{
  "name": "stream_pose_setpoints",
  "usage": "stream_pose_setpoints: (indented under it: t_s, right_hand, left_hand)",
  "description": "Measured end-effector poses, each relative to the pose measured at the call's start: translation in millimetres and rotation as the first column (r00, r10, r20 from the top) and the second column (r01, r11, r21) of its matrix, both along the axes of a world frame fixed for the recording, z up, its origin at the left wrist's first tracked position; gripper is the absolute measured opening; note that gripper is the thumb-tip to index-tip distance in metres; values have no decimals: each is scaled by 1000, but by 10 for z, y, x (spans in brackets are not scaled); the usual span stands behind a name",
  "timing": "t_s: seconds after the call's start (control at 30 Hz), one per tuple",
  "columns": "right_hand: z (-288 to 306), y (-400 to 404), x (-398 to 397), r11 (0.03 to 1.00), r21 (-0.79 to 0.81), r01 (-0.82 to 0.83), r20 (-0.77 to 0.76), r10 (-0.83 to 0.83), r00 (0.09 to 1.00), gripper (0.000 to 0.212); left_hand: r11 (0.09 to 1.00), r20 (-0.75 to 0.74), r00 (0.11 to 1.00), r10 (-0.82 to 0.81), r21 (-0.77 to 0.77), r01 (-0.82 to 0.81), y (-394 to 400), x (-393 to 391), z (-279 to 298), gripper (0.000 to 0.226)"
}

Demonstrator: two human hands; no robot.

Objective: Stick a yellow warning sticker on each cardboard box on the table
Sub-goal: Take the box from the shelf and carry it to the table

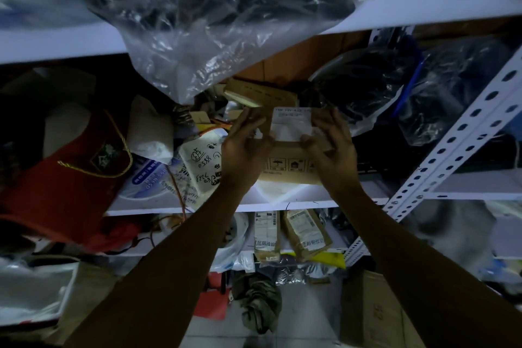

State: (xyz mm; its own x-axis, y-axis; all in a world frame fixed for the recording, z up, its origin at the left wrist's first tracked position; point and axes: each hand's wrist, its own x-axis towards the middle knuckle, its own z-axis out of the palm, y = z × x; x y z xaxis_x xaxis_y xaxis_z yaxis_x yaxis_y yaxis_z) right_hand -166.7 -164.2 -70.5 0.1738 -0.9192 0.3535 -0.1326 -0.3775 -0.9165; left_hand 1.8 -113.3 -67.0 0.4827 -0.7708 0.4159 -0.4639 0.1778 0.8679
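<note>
The cardboard box (288, 162) sits at the front edge of the middle shelf (310, 202), held between both hands. The left hand (244, 147) grips its left side; the right hand (329, 144) pinches a white label (292, 124) on its top. The light is dim, so the print is hard to read. A clear plastic bag (214, 17) hangs above.

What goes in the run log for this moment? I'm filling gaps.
stage: box at shelf | left hand: grips cardboard box | right hand: grips box | yellow sticker: none visible
</note>
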Motion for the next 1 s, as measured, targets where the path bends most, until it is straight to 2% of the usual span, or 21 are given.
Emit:
stream_pose_setpoints:
  t_s: [0.1, 0.17, 0.27, 0.37, 0.47, 0.57, 0.8, 1.0]
  right_hand:
    - [10, -29, -25, 996, 85, -22, 39, 19, 999, 62]
    - [0, -47, -34, 987, 144, -70, 106, 55, 993, 69]
    - [-18, -49, -16, 986, 139, -91, 136, 72, 988, 62]
    - [-34, -3, 21, 981, 178, -77, 189, 43, 981, 53]
    - [3, 43, 16, 980, 193, -48, 189, 11, 982, 47]
    - [112, 150, -18, 990, 143, -21, 202, -8, 979, 43]
    - [572, 550, -118, 993, 115, 29, 249, -57, 967, 42]
    - [771, 993, -251, 980, 81, 183, 197, -195, 961, 46]
  left_hand:
    - [998, -194, 980, -48, 30, 54, 12, 31, 36, 48]
    - [994, -299, 952, -67, 65, 91, 17, 77, 26, 53]
    - [985, -394, 913, -107, 80, 150, 12, 71, 0, 49]
    - [990, -455, 885, -104, 37, 136, 26, -12, 8, 45]
    - [995, -489, 868, -89, 3, 104, 52, -74, 51, 43]
    - [993, -494, 862, -116, -34, 114, 114, -123, 135, 43]
    - [994, -509, 855, -102, -94, 63, 401, -264, 571, 36]
    - [980, -479, 855, -201, -107, 170, 592, -350, 737, 30]
